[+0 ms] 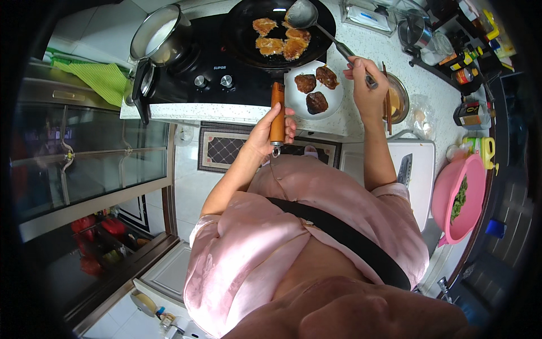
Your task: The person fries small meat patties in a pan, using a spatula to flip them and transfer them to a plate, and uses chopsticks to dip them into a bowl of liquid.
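Observation:
My left hand (271,127) grips the wooden handle (277,114) of a black wok (241,46) on the gas stove. Several golden fried pieces (269,45) lie in the wok. A metal ladle (302,15), its bowl over the upper right of the wok, is held by its handle in my right hand (367,82). Between my hands, a white plate (296,108) bears three dark browned pieces (316,102) on the counter's front part. Right of my right hand, wooden chopsticks (387,101) rest across a metal bowl (404,104) of yellowish liquid.
A steel saucepan (142,42) with a black handle stands left on the stove (211,84). On the right are a white cutting board (421,169) with a knife (405,169), a pink basin (442,190) of leafy greens, eggs in a plastic bag (420,116) and several bottles.

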Demonstrator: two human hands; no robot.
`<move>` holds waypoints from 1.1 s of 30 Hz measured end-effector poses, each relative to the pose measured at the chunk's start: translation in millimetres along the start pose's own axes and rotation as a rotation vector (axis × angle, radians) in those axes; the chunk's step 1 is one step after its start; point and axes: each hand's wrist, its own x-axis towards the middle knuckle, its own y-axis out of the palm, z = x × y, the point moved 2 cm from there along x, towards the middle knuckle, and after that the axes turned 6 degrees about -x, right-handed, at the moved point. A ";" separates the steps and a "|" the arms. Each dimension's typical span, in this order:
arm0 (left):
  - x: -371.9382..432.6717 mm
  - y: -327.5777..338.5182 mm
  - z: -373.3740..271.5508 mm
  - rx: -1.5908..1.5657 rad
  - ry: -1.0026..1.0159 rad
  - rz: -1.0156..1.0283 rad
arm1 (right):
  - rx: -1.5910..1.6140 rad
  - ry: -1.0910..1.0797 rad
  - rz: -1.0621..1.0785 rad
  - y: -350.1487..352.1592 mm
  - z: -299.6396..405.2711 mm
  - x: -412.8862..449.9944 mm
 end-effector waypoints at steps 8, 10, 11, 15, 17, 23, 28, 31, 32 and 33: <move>-11.7 17.2 -2.7 0.061 0.058 -0.100 | 0.067 0.091 0.024 9.5 5.2 -2.8; -13.6 20.0 -9.3 0.266 0.235 -0.357 | 0.135 0.138 -0.007 3.9 6.7 -2.1; -16.2 16.5 -12.1 0.436 0.405 -0.561 | 0.202 0.185 -0.036 -0.1 5.7 -2.4; -26.3 36.8 -58.4 0.665 0.741 -0.292 | -0.009 -0.255 0.016 4.5 18.9 -11.8; -20.4 108.3 -48.7 0.523 0.452 -0.182 | -0.165 -0.520 0.024 14.5 40.5 -20.8; 39.3 147.8 -20.2 0.147 0.187 0.105 | -0.203 -0.523 0.020 13.5 48.9 -42.4; 28.0 119.0 -43.2 0.174 0.143 -0.221 | -0.803 -0.072 0.379 -95.8 -29.9 -43.8; 11.9 90.0 -71.2 0.218 0.094 -0.067 | -0.904 -0.004 0.190 -162.3 -71.4 -49.3; 5.7 90.0 -77.1 0.248 0.120 -0.092 | -0.979 -0.046 0.338 -167.8 -75.4 -51.0; -1.1 83.5 -85.9 0.284 0.135 -0.123 | -1.046 -0.097 0.492 -171.8 -80.6 -49.7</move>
